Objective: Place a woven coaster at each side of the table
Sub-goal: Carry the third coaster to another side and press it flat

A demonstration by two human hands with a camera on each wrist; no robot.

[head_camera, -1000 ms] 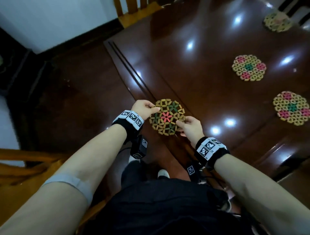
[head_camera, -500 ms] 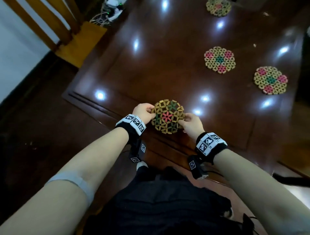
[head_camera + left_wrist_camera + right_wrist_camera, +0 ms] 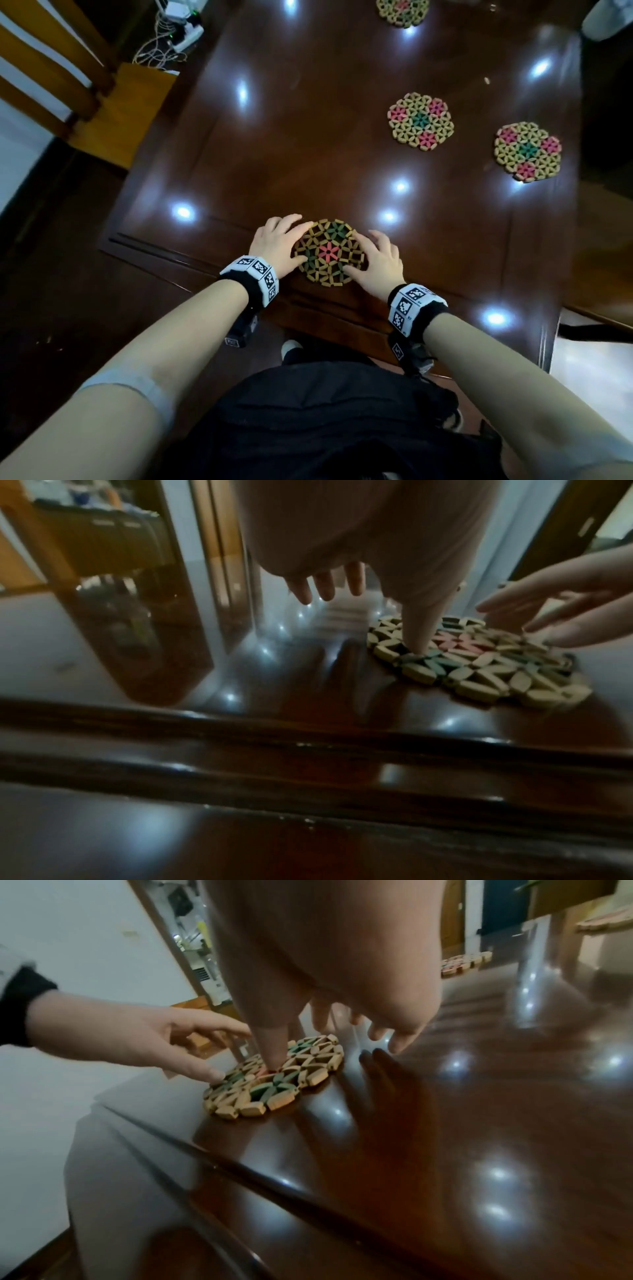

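A round woven coaster [image 3: 327, 251] in tan, green and pink lies flat on the dark wooden table [image 3: 308, 137], close to its near edge. My left hand [image 3: 291, 236] is at the coaster's left rim with its fingers spread, and its thumb [image 3: 418, 631] presses down on the coaster [image 3: 479, 666]. My right hand [image 3: 366, 253] is at the right rim, fingers straight and spread over the table. Its thumb [image 3: 270, 1045] touches the top of the coaster [image 3: 301, 1077]. Neither hand curls round anything.
Two more flower-patterned coasters [image 3: 420, 120] [image 3: 527, 150] lie toward the table's right side, and another coaster [image 3: 402, 10] lies at the far end. A wooden chair [image 3: 102, 85] stands at the left, with cables [image 3: 164, 44] on the floor beyond it.
Both hands pinched the coaster by its rim above the table's edge. Now it lies flat on the table, with the fingers opened out and only the thumbs on it.
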